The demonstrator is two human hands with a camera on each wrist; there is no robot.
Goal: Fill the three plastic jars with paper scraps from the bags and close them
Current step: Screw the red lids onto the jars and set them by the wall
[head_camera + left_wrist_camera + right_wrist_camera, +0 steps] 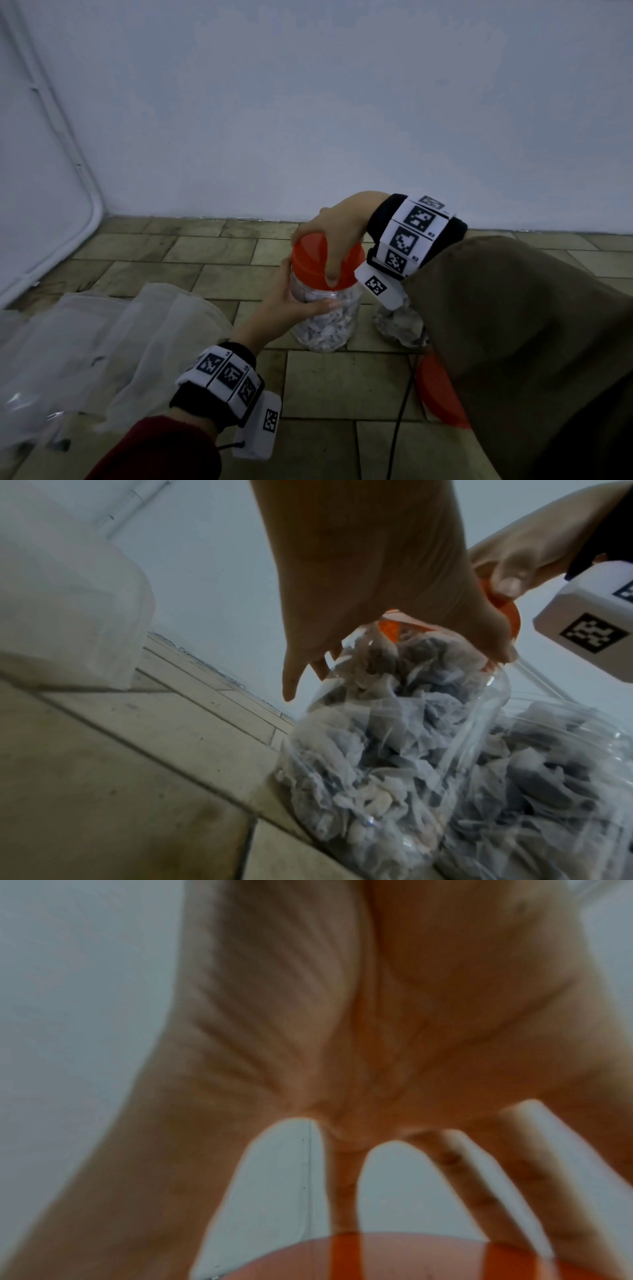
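A pale blue-grey painted wall [308,102] fills the upper half of the head view, above a floor of worn beige rectangular tiles [342,383]. Crumpled clear plastic bags [85,349] spread over the lower left of the frame. At centre stands a clear plastic jar [325,325] packed with white paper scraps [377,764]. A second clear scrap-filled jar [548,791] stands just to its right, partly hidden by a brown sleeve [513,342]. Another orange lid [438,394] lies on the floor at lower right. The left hand [291,301] wraps a narrow grip around the centre jar's shoulder. The right hand [335,233] clasps the round orange screw lid [315,260] from above, fingers [479,1191] spread over it.
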